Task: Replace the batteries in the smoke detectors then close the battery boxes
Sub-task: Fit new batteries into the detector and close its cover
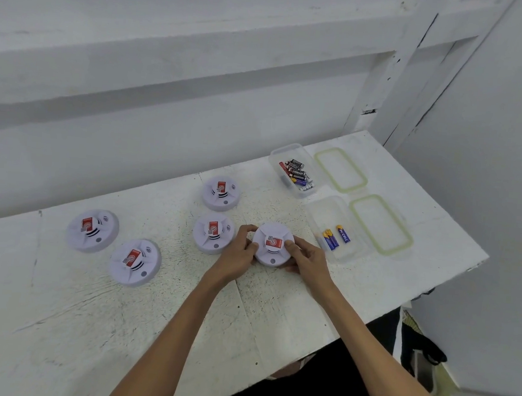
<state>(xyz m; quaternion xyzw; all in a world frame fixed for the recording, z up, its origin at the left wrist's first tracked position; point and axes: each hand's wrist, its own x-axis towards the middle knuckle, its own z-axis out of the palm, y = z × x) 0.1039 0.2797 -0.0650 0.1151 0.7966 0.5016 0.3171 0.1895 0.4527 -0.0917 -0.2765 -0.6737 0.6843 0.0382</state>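
Detector in hand: round white plastic smoke detector with red label [273, 244] sat on the white painted table [121, 327], at 3 o'clock of a matching detector [213, 232]. Looked light, rigid, smooth-shelled, likely slippery; best held by the rim. Left hand [239, 258] wrapped its 9 o'clock edge, thumb on top. Right hand [306, 258] clasped the 3 o'clock edge, fingertips [290, 245] touching the label. Both grips narrow, closed on the detector. Clear plastic box with blue-yellow batteries [332, 238] lay just beside at 3 o'clock.
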